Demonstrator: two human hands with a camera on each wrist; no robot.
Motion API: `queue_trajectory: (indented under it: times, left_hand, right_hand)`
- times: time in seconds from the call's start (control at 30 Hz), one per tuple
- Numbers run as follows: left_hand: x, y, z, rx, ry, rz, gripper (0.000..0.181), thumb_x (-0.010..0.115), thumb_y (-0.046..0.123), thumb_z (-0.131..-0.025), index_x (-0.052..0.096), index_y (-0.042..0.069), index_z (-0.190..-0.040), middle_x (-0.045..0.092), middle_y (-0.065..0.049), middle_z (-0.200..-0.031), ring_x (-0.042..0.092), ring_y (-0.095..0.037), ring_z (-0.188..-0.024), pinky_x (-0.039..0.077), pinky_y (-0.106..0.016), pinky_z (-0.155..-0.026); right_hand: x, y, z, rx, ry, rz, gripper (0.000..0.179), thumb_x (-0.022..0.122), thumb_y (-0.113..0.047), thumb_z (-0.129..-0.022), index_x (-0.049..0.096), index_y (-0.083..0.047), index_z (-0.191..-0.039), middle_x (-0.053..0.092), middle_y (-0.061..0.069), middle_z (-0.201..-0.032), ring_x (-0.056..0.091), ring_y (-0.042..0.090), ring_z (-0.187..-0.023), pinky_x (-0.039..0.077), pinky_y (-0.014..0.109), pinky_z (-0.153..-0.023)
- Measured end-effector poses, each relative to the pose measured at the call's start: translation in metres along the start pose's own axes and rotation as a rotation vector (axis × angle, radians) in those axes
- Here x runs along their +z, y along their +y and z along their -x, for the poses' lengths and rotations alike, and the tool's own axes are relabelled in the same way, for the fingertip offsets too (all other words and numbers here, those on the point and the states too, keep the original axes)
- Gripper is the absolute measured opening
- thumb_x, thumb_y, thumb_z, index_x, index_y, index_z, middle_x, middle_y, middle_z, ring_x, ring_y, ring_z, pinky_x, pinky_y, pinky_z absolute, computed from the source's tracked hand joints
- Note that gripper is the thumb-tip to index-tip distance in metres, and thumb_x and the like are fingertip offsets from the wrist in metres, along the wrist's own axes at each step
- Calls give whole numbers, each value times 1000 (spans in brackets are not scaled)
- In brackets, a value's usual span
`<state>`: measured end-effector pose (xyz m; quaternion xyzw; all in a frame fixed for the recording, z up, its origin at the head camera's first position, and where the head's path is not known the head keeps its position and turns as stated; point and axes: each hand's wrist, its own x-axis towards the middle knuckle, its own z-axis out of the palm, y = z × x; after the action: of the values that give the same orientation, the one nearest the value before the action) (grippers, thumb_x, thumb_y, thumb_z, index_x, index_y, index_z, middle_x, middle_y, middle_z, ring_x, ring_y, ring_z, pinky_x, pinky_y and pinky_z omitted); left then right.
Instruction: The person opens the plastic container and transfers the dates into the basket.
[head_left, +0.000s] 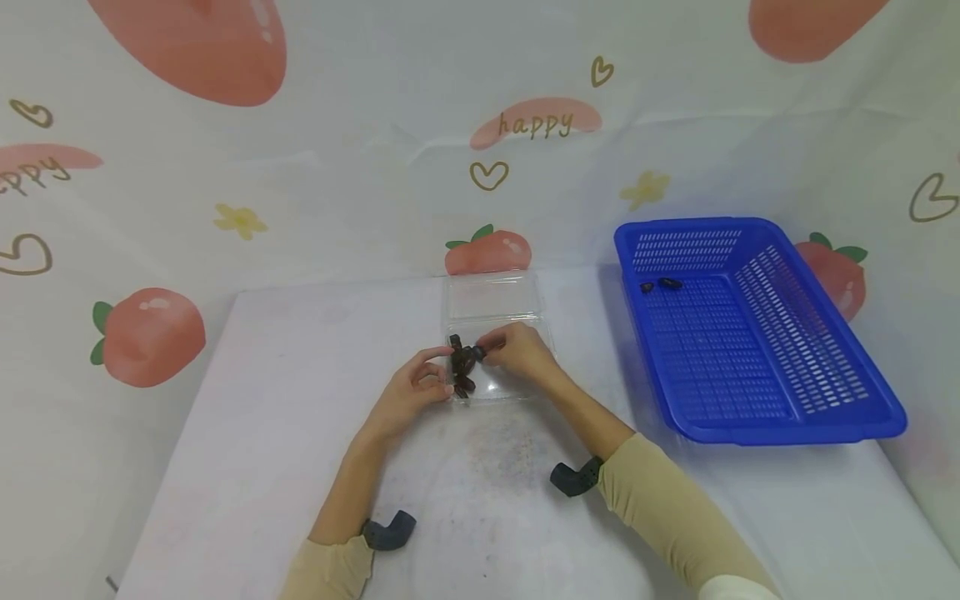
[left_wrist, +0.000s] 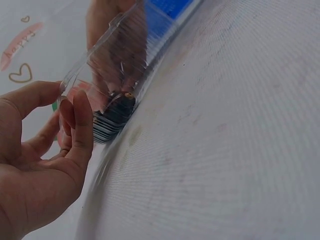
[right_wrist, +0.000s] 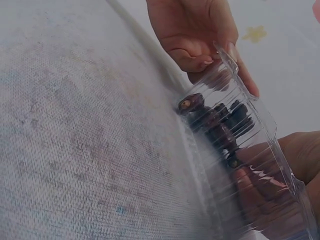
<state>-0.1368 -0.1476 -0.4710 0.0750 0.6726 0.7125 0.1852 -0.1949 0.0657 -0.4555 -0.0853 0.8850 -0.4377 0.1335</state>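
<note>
A clear plastic clamshell box (head_left: 504,388) lies at mid-table, its lid (head_left: 493,297) folded back toward the wall. Several dark brown dates (head_left: 459,360) are clustered along the box's left side; their wrinkled skins show through the wall in the right wrist view (right_wrist: 220,132). My left hand (head_left: 405,395) grips the left edge of the box, fingertips at the rim and thumb near the front corner. Reaching in from the right, my right hand (head_left: 521,353) pinches a date (head_left: 478,353) beside the cluster. Its fingertips (right_wrist: 243,176) appear through the clear plastic.
A blue perforated basket (head_left: 660,398) stands at the right of the table, with two dark dates (head_left: 670,283) in its far left corner. Behind the table hangs a white printed cloth (head_left: 360,192). Dark curved mounts (head_left: 390,532) stick out from both forearms.
</note>
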Motion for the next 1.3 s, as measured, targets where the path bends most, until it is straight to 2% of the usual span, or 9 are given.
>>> queue_trajectory:
  times: [0.1, 0.3, 0.43, 0.7, 0.93, 1.1, 1.3]
  left_hand:
    - [1, 5, 2, -2, -9, 0, 58, 63, -3, -81, 41, 9, -134, 47, -13, -95, 57, -15, -81, 51, -35, -75]
    - [5, 18, 8, -6, -2, -3, 59, 61, -6, -81, 39, 4, -134, 44, -23, -98, 56, -14, -80, 50, -34, -74]
    - [7, 21, 10, -17, 5, 7, 58, 61, -6, -81, 39, 4, -134, 44, -22, -97, 56, -13, -80, 50, -33, -75]
    - [8, 18, 7, -28, 11, 21, 59, 62, -5, -80, 40, 5, -134, 46, -15, -94, 56, -13, -78, 50, -39, -77]
    - [0, -3, -1, -23, 12, 28, 59, 64, -3, -81, 41, 11, -134, 46, -13, -94, 58, -16, -79, 51, -38, -77]
    - [1, -3, 0, -3, 15, 20, 57, 65, -1, -81, 44, 12, -132, 46, -11, -93, 58, -16, -79, 51, -35, -76]
    - [2, -2, 0, 12, 20, 25, 57, 65, -1, -80, 45, 13, -131, 47, -11, -92, 58, -16, -78, 51, -36, -76]
  right_hand:
    - [2, -1, 0, -11, 18, 14, 27, 72, -4, -71, 72, -14, -96, 68, -3, -85, 60, 9, -76, 48, 26, -67]
    - [6, -4, -2, -53, 69, 59, 22, 72, -4, -68, 73, -13, -89, 68, -4, -80, 60, 8, -74, 48, 26, -68]
    - [7, -5, -2, -52, 87, 76, 21, 71, -3, -68, 72, -13, -86, 67, -4, -78, 60, 8, -73, 48, 26, -68]
    - [7, -3, -1, -51, 89, 102, 19, 75, -4, -67, 72, -14, -83, 67, -5, -74, 60, 6, -69, 48, 25, -67]
    - [5, -3, 0, -70, 88, 100, 17, 74, -4, -69, 71, -13, -83, 67, -4, -74, 60, 6, -68, 47, 24, -64]
    - [6, -4, -1, -63, 64, 82, 18, 77, -8, -69, 70, -13, -85, 67, -3, -76, 60, 6, -69, 48, 23, -63]
    - [7, -3, -3, -75, 54, 105, 20, 78, -10, -68, 70, -14, -85, 66, -4, -76, 60, 6, -69, 47, 23, -64]
